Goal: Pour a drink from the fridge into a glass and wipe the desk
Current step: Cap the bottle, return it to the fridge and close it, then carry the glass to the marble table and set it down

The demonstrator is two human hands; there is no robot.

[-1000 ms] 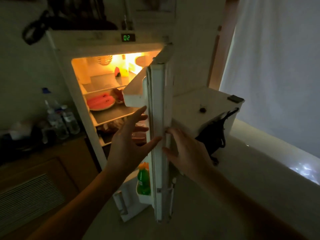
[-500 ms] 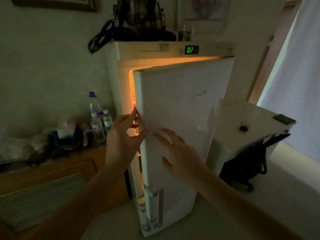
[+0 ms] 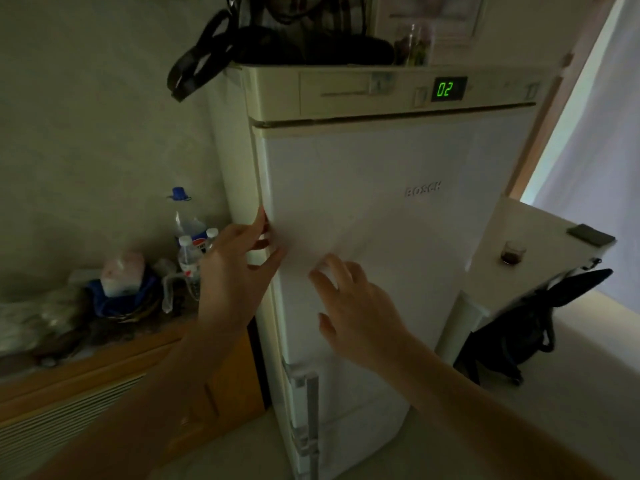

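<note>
Pressing fridge door (image 3: 381, 237): right hand (image 3: 360, 310) flat, fingers spread; left hand (image 3: 235, 271) open-fingered at door edge.

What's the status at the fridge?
Left hand open, at door edge. Right hand open, flat on fridge door. Door looks shut. Nothing blocking.

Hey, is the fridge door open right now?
No, the fridge door sits flush against the cabinet with no interior light showing, the left hand and right hand at it.
</note>
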